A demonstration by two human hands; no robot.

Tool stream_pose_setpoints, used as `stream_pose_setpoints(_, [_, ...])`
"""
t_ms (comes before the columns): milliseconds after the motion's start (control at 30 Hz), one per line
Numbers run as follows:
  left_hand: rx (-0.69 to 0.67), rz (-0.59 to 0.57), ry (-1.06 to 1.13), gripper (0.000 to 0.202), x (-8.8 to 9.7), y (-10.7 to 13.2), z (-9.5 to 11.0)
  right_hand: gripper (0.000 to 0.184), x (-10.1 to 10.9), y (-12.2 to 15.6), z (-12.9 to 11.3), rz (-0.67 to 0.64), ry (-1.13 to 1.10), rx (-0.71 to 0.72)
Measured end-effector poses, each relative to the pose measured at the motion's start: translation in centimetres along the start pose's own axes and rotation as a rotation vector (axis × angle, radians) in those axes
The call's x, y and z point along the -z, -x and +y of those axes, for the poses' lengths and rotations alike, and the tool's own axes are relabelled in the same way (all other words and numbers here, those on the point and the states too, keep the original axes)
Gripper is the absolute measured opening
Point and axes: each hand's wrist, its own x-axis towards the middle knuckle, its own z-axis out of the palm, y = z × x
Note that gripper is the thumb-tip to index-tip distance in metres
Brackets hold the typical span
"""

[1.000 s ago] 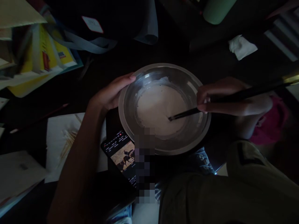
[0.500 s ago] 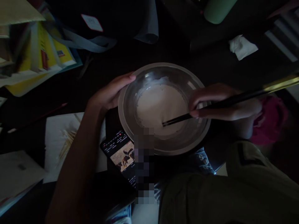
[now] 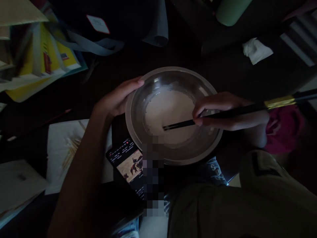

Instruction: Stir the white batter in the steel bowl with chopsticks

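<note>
Blurred squares point(image 3: 153, 175) mask part of the smartphone point(image 3: 128, 163) and the shiny, round metal bowl point(image 3: 188, 154) before us. Our left hand point(image 3: 116, 98) grips its side, most fingers hidden; our right hand point(image 3: 228, 100) pinches slim black chopsticks point(image 3: 250, 108), upper ends cut off, tips in smooth, milky liquid point(image 3: 170, 107).

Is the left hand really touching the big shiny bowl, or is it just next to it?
Touching. The head view shows the left hand at the side of the bowl, its thumb lying over the rim with no gap.
</note>
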Motion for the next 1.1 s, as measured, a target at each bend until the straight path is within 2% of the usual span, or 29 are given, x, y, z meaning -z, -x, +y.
stream_pose_setpoints(67, [0.006,0.003,-0.003,0.028,0.0,0.0,0.0,0.014,-0.6,-0.3,0.2,-0.006,-0.014,0.016])
stream_pose_setpoints(133, [0.019,0.025,-0.007,0.026,0.0,0.1,0.1,0.013,-0.7,-0.2,0.2,0.085,0.033,-0.076])
stream_pose_setpoints(200, [0.033,0.055,-0.005,0.026,-0.1,0.2,0.2,0.012,-0.2,0.1,0.1,0.180,0.083,-0.175])
stream_pose_setpoints(267, [0.036,0.070,-0.002,0.028,-0.3,0.3,0.3,0.010,0.6,0.6,0.0,0.217,0.091,-0.201])
stream_pose_setpoints(367, [0.021,0.043,-0.005,0.031,-0.3,0.3,0.3,0.008,1.4,0.9,0.2,0.075,0.044,-0.122])
stream_pose_setpoints(467, [0.014,0.013,-0.007,0.032,-0.1,0.1,0.1,0.009,0.7,0.3,0.6,-0.071,0.016,0.020])
stream_pose_setpoints(533, [0.008,0.014,-0.010,0.031,0.1,0.0,0.0,0.012,0.0,-0.2,0.6,-0.018,0.022,-0.001])
stream_pose_setpoints(600, [0.004,0.016,-0.015,0.031,0.2,0.0,0.0,0.013,-0.3,-0.3,0.3,0.094,0.055,-0.116])
stream_pose_setpoints(700, [0.012,0.009,-0.008,0.029,0.3,0.0,0.0,0.010,0.4,0.4,-0.2,0.229,0.105,-0.223])
stream_pose_setpoints(767, [0.016,0.016,0.004,0.026,0.1,0.1,0.0,0.010,1.2,1.0,-0.3,0.224,0.087,-0.204])
stream_pose_setpoints(833, [0.014,0.024,0.009,0.024,0.0,0.1,0.0,0.010,1.5,1.2,-0.2,0.137,0.032,-0.142])
stream_pose_setpoints(933, [0.006,0.008,0.002,0.028,0.0,0.1,0.0,0.011,0.7,0.6,0.3,-0.009,-0.038,-0.025])
stream_pose_setpoints(1000, [0.001,0.003,-0.007,0.032,0.0,0.1,0.0,0.013,-0.1,0.1,0.4,0.012,0.011,-0.019])
stream_pose_setpoints(1100, [-0.001,0.010,-0.015,0.035,0.1,0.1,0.0,0.009,-0.2,0.1,0.2,0.175,0.128,-0.137])
